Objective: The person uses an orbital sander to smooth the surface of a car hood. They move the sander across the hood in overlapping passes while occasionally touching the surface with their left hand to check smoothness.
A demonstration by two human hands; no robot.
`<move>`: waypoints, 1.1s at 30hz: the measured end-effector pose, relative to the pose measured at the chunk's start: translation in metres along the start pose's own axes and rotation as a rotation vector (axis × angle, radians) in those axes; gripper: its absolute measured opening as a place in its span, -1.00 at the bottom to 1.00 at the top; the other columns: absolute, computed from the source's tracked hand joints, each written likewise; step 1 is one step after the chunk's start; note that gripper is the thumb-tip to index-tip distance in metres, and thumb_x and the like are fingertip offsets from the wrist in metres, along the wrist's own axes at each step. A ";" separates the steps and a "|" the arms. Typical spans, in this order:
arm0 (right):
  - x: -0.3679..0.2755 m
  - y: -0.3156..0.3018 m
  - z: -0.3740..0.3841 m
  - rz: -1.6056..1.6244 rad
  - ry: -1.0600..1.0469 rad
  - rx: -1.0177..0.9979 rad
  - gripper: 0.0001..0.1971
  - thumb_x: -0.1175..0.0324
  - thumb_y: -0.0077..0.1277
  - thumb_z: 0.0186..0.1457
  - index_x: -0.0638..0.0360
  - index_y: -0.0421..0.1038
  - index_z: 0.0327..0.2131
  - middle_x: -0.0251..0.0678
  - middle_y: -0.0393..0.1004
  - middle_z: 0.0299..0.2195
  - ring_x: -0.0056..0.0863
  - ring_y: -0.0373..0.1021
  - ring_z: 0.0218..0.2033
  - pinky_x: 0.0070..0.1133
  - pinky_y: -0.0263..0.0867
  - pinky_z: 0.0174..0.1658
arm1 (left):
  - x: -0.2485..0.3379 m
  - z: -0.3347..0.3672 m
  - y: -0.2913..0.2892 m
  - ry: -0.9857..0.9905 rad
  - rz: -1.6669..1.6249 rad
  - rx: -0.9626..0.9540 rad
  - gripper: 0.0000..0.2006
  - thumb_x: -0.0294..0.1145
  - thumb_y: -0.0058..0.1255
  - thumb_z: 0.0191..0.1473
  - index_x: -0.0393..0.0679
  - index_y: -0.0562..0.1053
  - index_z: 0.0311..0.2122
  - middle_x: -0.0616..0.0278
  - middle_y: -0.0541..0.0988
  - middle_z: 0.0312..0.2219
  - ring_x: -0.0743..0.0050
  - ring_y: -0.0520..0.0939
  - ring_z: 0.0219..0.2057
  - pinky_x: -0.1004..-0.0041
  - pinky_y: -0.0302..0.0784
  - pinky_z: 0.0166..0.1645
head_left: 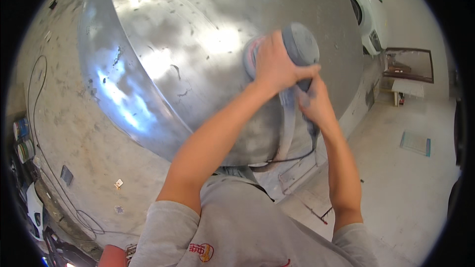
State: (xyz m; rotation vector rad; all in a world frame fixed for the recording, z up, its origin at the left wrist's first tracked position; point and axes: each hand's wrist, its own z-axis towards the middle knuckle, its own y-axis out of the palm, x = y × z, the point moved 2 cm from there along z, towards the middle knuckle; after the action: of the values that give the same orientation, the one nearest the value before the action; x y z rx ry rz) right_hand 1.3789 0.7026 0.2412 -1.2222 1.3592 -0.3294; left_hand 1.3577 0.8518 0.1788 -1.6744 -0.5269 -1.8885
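The curved metal panel (213, 84) shows mottled silver and dark grey; the round-headed power tool (303, 44) is slate grey, the short-sleeved fabric shirt (242, 222) pale grey.

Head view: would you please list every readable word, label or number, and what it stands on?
Grey cloth shirt: red characters and round red-yellow emblem, too small to read reliably.
Blue can, green-white round can: labels too small to read.
Nothing else legible.

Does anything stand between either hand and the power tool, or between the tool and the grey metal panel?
Nothing visible does. The left hand and right hand are both directly on the power tool, and no object shows between it and the metal panel. The cord lies below both hands in view.
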 end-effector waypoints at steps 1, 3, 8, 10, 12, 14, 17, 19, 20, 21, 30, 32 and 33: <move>-0.001 0.000 -0.001 -0.021 -0.012 -0.008 -0.58 0.41 0.23 0.15 0.32 0.36 0.04 0.23 0.61 -0.07 0.17 0.54 0.06 -0.21 0.43 0.10 | 0.000 0.000 0.000 0.020 0.024 -0.022 -0.02 0.18 0.55 -0.41 -0.37 0.39 0.01 -0.16 0.57 -0.08 -0.19 0.58 0.01 0.02 0.46 0.13; -0.005 -0.001 -0.002 -0.064 -0.154 0.022 -0.59 0.39 0.22 0.16 0.32 0.36 0.02 0.23 0.60 -0.09 0.20 0.53 0.05 -0.20 0.43 0.07 | 0.001 0.000 -0.002 0.114 0.064 -0.014 -0.03 0.17 0.55 -0.40 -0.37 0.38 0.00 -0.16 0.57 -0.09 -0.19 0.59 -0.01 0.03 0.48 0.11; -0.010 -0.001 0.003 -0.064 -0.194 0.012 -0.56 0.39 0.23 0.15 0.29 0.35 0.06 0.23 0.60 -0.10 0.20 0.53 0.04 -0.20 0.43 0.07 | -0.003 0.001 -0.007 0.025 0.070 0.024 -0.04 0.15 0.55 -0.39 -0.34 0.39 0.03 -0.12 0.59 -0.11 -0.15 0.61 -0.03 0.07 0.52 0.07; -0.013 -0.001 0.005 -0.017 -0.217 0.031 -0.55 0.38 0.24 0.14 0.29 0.35 0.06 0.24 0.60 -0.11 0.20 0.54 0.03 -0.20 0.44 0.05 | -0.002 0.002 -0.010 0.084 -0.007 0.080 -0.04 0.15 0.55 -0.39 -0.34 0.39 0.04 -0.11 0.59 -0.09 -0.13 0.61 -0.01 0.07 0.52 0.08; -0.014 -0.001 0.005 -0.059 -0.224 0.035 -0.59 0.40 0.22 0.18 0.35 0.39 0.05 0.12 0.61 -0.09 -0.04 0.56 -0.01 -0.28 0.44 0.06 | 0.001 -0.001 -0.012 0.086 0.034 0.040 -0.03 0.16 0.53 -0.36 -0.37 0.38 0.04 -0.11 0.59 -0.08 -0.11 0.62 -0.01 0.08 0.53 0.06; -0.015 -0.002 0.005 -0.065 -0.255 0.033 -0.61 0.41 0.21 0.20 0.38 0.40 0.04 0.05 0.61 -0.08 -0.18 0.57 -0.03 -0.33 0.44 0.06 | 0.005 -0.002 -0.013 0.112 0.114 -0.036 -0.02 0.17 0.53 -0.35 -0.38 0.37 0.05 -0.12 0.59 -0.08 -0.10 0.63 -0.01 0.10 0.54 0.05; -0.011 -0.002 0.006 -0.059 -0.072 -0.022 -0.61 0.42 0.22 0.20 0.40 0.40 0.04 0.02 0.61 -0.08 -0.25 0.57 0.00 -0.36 0.44 0.09 | 0.009 0.007 -0.014 0.042 0.103 0.026 -0.01 0.20 0.53 -0.37 -0.37 0.37 0.04 -0.15 0.58 -0.09 -0.10 0.61 -0.02 0.10 0.51 0.09; -0.008 -0.002 0.004 -0.021 -0.016 -0.034 -0.60 0.38 0.25 0.16 0.34 0.39 0.00 0.13 0.62 -0.13 0.02 0.57 -0.02 -0.30 0.46 0.06 | 0.011 0.007 -0.014 0.040 -0.007 0.025 -0.02 0.20 0.53 -0.39 -0.37 0.36 0.02 -0.16 0.57 -0.10 -0.13 0.57 0.01 0.07 0.48 0.12; -0.009 -0.002 0.001 0.022 -0.093 0.005 -0.59 0.36 0.27 0.14 0.30 0.38 -0.01 0.19 0.62 -0.16 0.16 0.57 -0.02 -0.27 0.47 0.05 | 0.011 0.006 -0.012 -0.016 0.027 -0.030 -0.01 0.20 0.53 -0.39 -0.37 0.36 0.02 -0.16 0.57 -0.10 -0.14 0.57 0.01 0.07 0.48 0.12; -0.007 -0.001 -0.004 -0.002 -0.113 0.012 -0.60 0.37 0.27 0.13 0.30 0.38 -0.02 0.18 0.63 -0.16 0.15 0.58 -0.02 -0.27 0.46 0.04 | 0.012 0.000 -0.012 -0.023 0.053 -0.041 -0.01 0.20 0.53 -0.39 -0.38 0.36 0.02 -0.16 0.57 -0.11 -0.15 0.57 0.02 0.07 0.48 0.12; -0.005 0.000 0.022 -0.044 -0.279 0.119 -0.54 0.24 0.31 0.12 0.30 0.40 -0.02 0.19 0.63 -0.14 0.17 0.57 -0.03 -0.19 0.47 0.02 | 0.000 0.019 -0.005 -0.002 0.140 -0.041 0.01 0.26 0.54 -0.37 -0.36 0.38 0.03 -0.16 0.62 -0.11 -0.15 0.64 -0.02 0.06 0.53 0.12; -0.003 -0.001 0.043 -0.091 -0.131 0.034 -0.49 0.18 0.32 0.12 0.34 0.40 0.00 0.22 0.62 -0.14 0.20 0.56 -0.05 -0.15 0.47 0.01 | -0.007 0.040 -0.003 -0.011 0.084 -0.056 0.00 0.26 0.54 -0.36 -0.36 0.38 0.03 -0.15 0.64 -0.13 -0.13 0.68 -0.05 0.08 0.57 0.08; -0.002 -0.002 0.048 -0.076 -0.128 0.041 -0.46 0.15 0.32 0.12 0.36 0.40 0.01 0.23 0.61 -0.14 0.21 0.56 -0.06 -0.13 0.47 0.00 | -0.010 0.046 -0.002 -0.017 0.041 -0.059 0.00 0.26 0.54 -0.35 -0.37 0.38 0.03 -0.14 0.65 -0.14 -0.12 0.69 -0.07 0.09 0.59 0.06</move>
State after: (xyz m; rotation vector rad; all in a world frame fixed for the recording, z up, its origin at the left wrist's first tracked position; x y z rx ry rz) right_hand 1.4206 0.7256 0.2318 -1.2420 1.1928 -0.3257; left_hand 1.3919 0.8834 0.1755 -1.7276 -0.4437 -1.8786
